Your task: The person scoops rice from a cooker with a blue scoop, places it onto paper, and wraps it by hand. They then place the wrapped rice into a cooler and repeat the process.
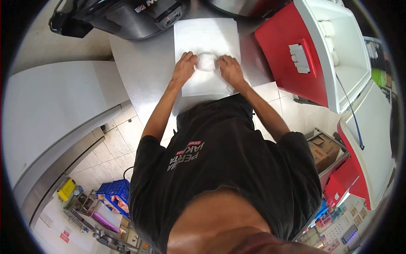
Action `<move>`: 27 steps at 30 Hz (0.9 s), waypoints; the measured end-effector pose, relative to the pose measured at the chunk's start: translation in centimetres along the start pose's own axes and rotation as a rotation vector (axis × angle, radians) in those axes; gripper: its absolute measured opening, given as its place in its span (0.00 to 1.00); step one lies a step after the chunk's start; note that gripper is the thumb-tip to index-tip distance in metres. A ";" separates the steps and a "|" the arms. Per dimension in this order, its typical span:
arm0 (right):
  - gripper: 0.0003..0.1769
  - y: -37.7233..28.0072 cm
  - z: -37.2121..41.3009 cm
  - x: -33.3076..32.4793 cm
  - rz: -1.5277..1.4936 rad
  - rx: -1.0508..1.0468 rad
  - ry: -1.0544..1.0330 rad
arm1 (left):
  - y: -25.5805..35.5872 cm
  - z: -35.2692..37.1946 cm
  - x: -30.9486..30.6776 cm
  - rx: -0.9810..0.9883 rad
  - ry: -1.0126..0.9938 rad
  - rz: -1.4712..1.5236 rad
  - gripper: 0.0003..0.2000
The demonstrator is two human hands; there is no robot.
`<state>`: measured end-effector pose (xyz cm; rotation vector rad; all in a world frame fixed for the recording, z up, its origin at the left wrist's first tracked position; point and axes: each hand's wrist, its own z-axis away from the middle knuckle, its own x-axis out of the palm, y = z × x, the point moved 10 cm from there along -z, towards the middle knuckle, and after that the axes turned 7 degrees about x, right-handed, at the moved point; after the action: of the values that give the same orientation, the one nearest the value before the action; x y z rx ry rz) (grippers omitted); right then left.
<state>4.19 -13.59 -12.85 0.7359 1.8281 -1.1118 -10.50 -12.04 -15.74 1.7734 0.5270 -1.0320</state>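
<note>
A round white bundle (207, 62), seemingly wrapped in thin paper, lies on a stack of white paper sheets (207, 86). My left hand (185, 67) is at the bundle's left side, fingers curled and closed at its edge. On the opposite side my right hand (230, 70) has its fingers bent inward, pinching the wrapping's right edge. What is inside the bundle is hidden. Under the sheets is a steel table (144, 76).
A red cool box (292, 55) with several white bundles (329, 38) inside stands open at the right, its lid (372, 127) hanging down. A black rice-cooker-like appliance (127, 19) stands at the back left. Blue crates (114, 194) sit behind me.
</note>
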 end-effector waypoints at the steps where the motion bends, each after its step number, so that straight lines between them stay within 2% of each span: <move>1: 0.15 -0.5 0.9 -0.5 -0.095 -0.023 0.042 | 0.6 0.2 0.1 0.084 0.029 -0.064 0.03; 2: 0.15 -1.0 1.9 -0.5 -0.093 -0.020 0.035 | 1.0 0.7 0.0 0.082 0.026 -0.058 0.03; 4: 0.22 -1.0 2.7 -0.4 -0.025 0.029 0.053 | 2.7 1.4 -1.1 0.210 0.113 0.020 0.04; 5: 0.27 -0.7 2.9 0.5 -0.070 0.066 -0.013 | 3.1 1.8 -1.0 0.207 0.114 0.022 0.04; 7: 0.27 -0.5 2.9 0.9 -0.032 0.100 -0.014 | 1.5 2.2 -1.6 0.030 0.210 0.206 0.07; 8: 0.28 -0.5 3.1 1.0 0.004 0.139 -0.018 | 1.6 2.0 -1.4 0.028 0.209 0.203 0.07; 10: 0.28 -0.4 3.5 1.0 -0.044 0.179 -0.033 | -1.2 1.6 -1.0 -0.302 0.280 0.288 0.09; 14: 0.29 0.6 3.6 1.0 -0.165 0.284 -0.063 | 0.3 1.3 -0.9 -0.389 0.290 0.195 0.11; 15: 0.29 1.0 3.7 0.9 -0.202 0.304 -0.070 | 0.3 1.3 -0.8 -0.385 0.413 0.535 0.11; 16: 0.29 1.3 3.7 0.9 -0.200 0.309 -0.066 | 1.0 1.0 -0.8 -0.381 0.408 0.537 0.11; 18: 0.28 2.3 3.3 1.7 -0.326 0.336 -0.131 | 0.6 1.8 0.2 -0.553 0.570 0.964 0.10; 19: 0.28 2.6 2.4 1.3 -0.324 0.336 -0.121 | 0.6 1.9 0.6 -0.572 0.650 1.056 0.08; 21: 0.27 3.7 1.8 2.8 -1.202 0.745 -0.260 | 1.2 1.6 1.7 -0.534 0.589 1.092 0.07; 22: 0.27 3.3 0.8 1.3 -1.201 0.752 -0.228 | 2.2 1.0 2.3 -0.499 0.521 1.130 0.06; 24: 0.31 2.4 -0.6 -0.8 -1.010 0.801 -0.386 | 4.0 0.2 1.6 -0.457 0.501 1.121 0.04; 25: 0.32 3.8 -0.1 0.3 -0.989 0.866 -0.330 | 3.9 0.1 2.5 -0.502 0.478 1.182 0.04; 26: 0.32 5.3 0.2 1.4 -0.968 0.932 -0.272 | 3.2 -0.1 3.4 -0.455 0.456 1.197 0.05; 27: 0.37 5.0 -0.3 -0.6 -0.894 0.936 -0.252 | 3.1 -0.2 3.8 -0.502 0.438 1.226 0.06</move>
<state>8.40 -11.23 -14.25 0.1826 1.3443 -2.5889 -6.12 -13.51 -17.21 1.4357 -0.1076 0.3254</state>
